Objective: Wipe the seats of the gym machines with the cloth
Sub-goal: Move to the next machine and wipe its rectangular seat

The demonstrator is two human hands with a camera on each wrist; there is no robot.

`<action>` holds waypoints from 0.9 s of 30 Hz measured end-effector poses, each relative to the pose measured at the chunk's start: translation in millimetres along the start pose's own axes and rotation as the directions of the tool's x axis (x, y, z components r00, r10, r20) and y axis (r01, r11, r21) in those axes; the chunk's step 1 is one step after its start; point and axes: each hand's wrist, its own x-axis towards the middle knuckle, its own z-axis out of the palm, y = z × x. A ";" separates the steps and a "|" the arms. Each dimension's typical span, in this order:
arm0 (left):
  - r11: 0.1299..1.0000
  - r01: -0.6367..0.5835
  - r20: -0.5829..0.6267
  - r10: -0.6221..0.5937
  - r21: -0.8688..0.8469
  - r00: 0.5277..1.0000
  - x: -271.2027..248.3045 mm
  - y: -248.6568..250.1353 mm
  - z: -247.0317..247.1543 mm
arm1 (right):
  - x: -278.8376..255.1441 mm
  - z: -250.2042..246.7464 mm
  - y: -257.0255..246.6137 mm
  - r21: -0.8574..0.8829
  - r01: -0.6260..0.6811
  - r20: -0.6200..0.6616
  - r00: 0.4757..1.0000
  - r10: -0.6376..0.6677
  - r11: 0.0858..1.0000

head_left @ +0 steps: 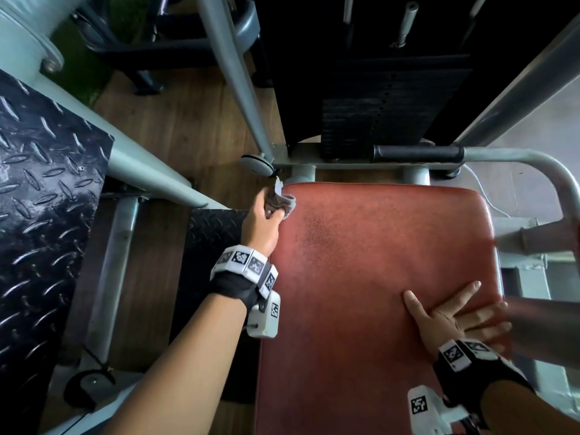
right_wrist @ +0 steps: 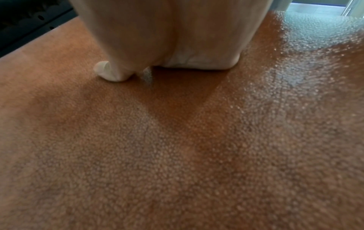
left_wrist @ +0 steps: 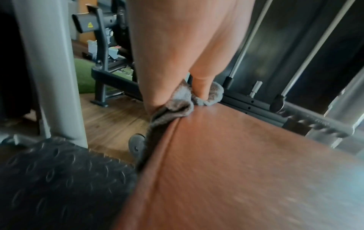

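Wiping looks barely begun: left hand clutches crumpled grey cloth at red-brown padded vinyl seat's far-left corner; right hand presses flat, fingers spread.

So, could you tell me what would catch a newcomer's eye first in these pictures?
The big reddish-brown seat fills the middle of the head view. At its far left corner the left hand grips a bunched grey cloth against the edge, while the right hand lies flat, fingers spread, near the seat's right edge. Black tread plate gleams on the left.
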 end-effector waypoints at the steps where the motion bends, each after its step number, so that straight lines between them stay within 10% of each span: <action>1: 0.999 -0.002 0.043 0.001 0.036 0.999 4.3 5.9 -0.2 | 2.0 0.6 0.7 0.012 0.014 -0.004 1.000 -0.014 1.000; 13: 0.959 -0.080 0.030 0.075 0.271 0.997 -0.2 -1.1 7.0 | 4.3 2.9 5.0 -0.041 0.033 -0.022 0.999 -0.034 0.999; 27: 0.985 -0.051 -0.040 0.058 0.162 0.998 -70.8 -35.4 1.4 | 0.1 1.9 3.2 -0.004 0.044 0.000 0.999 -0.044 0.999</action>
